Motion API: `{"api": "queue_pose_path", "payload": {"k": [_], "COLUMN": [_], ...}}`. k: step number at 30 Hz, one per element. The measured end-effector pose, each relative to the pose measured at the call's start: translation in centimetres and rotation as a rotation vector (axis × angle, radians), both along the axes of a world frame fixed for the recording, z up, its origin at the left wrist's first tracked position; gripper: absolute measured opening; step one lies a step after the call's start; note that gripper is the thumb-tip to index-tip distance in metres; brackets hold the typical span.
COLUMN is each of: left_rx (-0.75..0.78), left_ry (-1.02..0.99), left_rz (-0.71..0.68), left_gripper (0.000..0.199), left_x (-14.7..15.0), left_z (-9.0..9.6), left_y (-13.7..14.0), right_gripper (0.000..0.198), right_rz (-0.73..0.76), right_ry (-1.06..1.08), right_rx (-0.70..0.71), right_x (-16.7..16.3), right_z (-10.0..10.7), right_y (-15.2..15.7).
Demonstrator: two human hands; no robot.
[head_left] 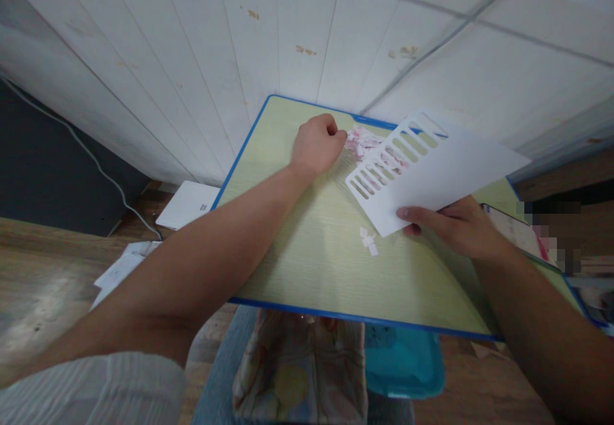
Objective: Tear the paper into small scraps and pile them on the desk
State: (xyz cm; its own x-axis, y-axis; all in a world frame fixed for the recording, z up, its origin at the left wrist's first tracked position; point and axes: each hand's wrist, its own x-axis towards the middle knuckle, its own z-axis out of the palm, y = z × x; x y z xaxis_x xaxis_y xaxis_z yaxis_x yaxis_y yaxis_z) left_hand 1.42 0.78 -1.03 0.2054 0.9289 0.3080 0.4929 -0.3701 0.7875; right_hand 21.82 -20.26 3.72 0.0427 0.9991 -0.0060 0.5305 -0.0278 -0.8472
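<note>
My right hand [446, 223] grips a white sheet of card [446, 169] by its near edge, thumb on top. A row of long rounded slots is cut along the card's left side. The card is tilted above the small table [307, 252]. Over the table's far part, my left hand [319, 143] is closed with its fingers curled; whatever it may hold is hidden. Just right of it lies a pile of pink and white paper scraps [359, 140], partly seen through the slots. A few small white paper pieces [369, 242] lie nearer me.
A phone [520, 233] lies at the table's right side. Below the front edge are a patterned cloth [302, 367] on my lap and a turquoise basin [407, 361]. White papers [127, 265] and a flat white box [187, 204] are on the floor at left. A panelled wall [307, 34] stands behind.
</note>
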Motion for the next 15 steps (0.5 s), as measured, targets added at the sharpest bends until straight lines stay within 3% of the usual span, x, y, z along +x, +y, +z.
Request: {"api": "queue_pose_path", "payload": {"k": [9,15], "left_rx": [-0.008,0.008], "left_ry": [0.010,0.003], "left_rz": [-0.008,-0.006], "left_gripper": [0.010,0.010], "left_x": [-0.02,0.01], "left_z": [0.15,0.11], "left_y": [-0.05,-0.06], "right_gripper": [0.047,0.039], "right_rz": [-0.053,-0.076], "right_ry": [-0.086,-0.116], "right_rx": [0.045,0.070], "right_x": [0.17,0.68], "right_z": [-0.62,-0.48], "right_y": [0.30,0.46]}}
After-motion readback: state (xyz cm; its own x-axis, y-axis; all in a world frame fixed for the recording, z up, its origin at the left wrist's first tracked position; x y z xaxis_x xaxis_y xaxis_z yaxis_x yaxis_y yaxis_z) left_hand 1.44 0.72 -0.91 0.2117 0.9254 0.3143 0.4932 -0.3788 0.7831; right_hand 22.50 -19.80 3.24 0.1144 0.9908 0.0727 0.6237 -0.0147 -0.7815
